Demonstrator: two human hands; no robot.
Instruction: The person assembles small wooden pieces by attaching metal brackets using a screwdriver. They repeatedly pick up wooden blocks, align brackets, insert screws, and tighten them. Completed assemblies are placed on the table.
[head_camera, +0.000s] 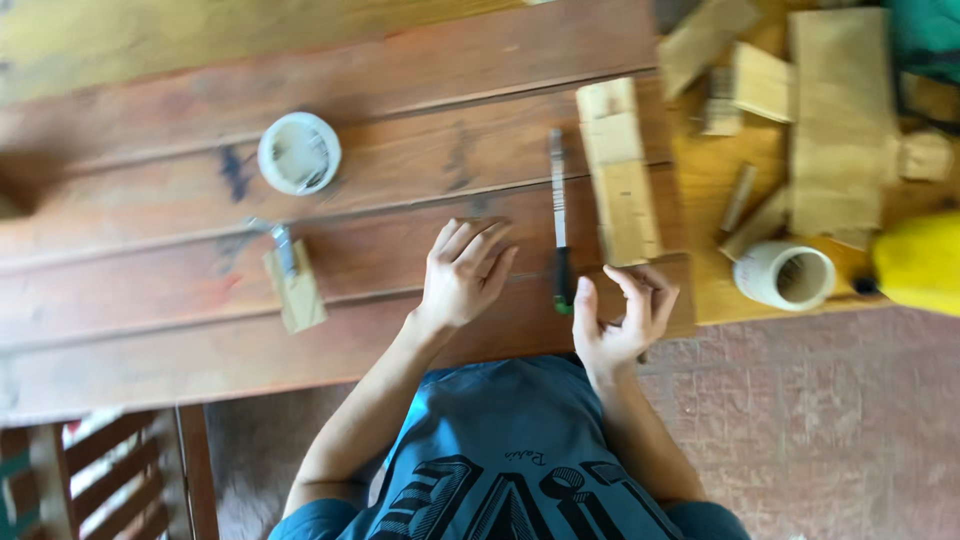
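Hands at near edge of table, long wood block and slim tool between them.

Left hand (462, 275) flat on table (150, 290), fingers spread, holding nothing. Right hand (628, 318) loosely curled, fingertips touching near end of wood block (620, 172); no firm grip visible. Block lying flat, long axis running away from body, far end pointing toward far side of table, tilted slightly left. Slim tool (560, 215) parallel just left of block, dark-green handle end nearest body. Risks, judged: block's near end close to table edge, a nudge from the loose fingertips likely to tip it off; tool blade close to both hands, a careless reach could catch it. Frame blurred, fine detail uncertain.
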